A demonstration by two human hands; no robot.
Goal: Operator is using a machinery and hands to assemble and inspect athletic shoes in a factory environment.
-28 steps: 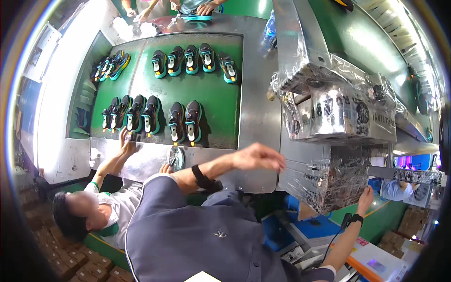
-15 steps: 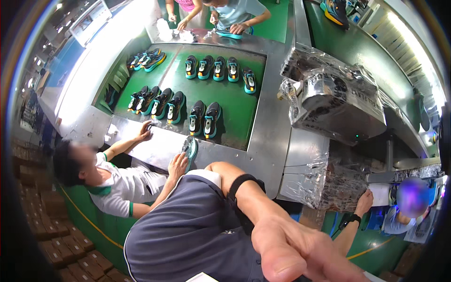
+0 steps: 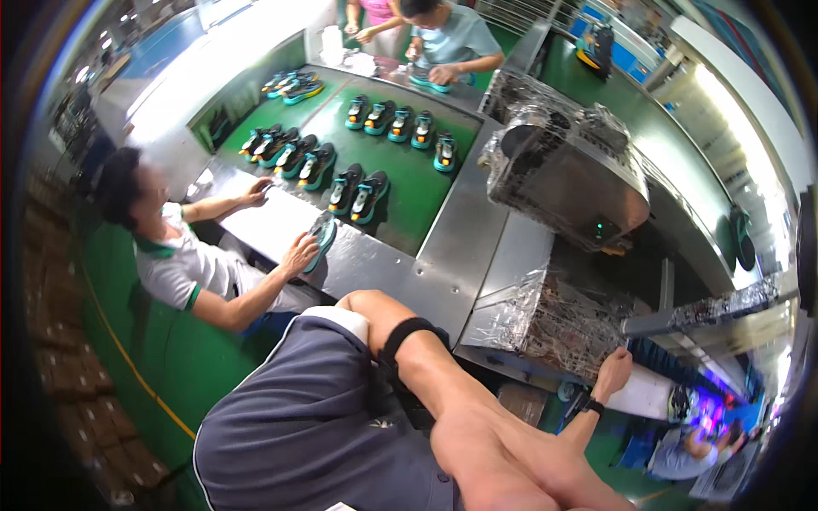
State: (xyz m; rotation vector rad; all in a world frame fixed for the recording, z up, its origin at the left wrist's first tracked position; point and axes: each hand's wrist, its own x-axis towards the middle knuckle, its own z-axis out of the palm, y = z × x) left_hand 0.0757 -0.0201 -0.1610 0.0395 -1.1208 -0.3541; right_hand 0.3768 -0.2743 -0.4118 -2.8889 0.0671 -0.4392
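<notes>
My left arm, with a dark sleeve and a black band near the elbow, bends across the lower middle. My left hand is large and close, holding nothing that shows; its fingers run out of view at the lower edge. Behind it my right hand, with a dark watch on the wrist, is at the corner of a plastic-wrapped box. Its fingers look curled there, and what they hold, if anything, is hidden. Above stands a wrapped machine with a small green light.
Rows of dark shoes with teal soles stand on a green conveyor framed by a metal table. A seated co-worker at left touches a shoe. Two people work at the far end. Stacked cartons line the left.
The view has swung, so the table and co-workers sit differently in it. My left hand has dropped lower, and its thumb no longer shows. My right hand stays by the wrapped box.
</notes>
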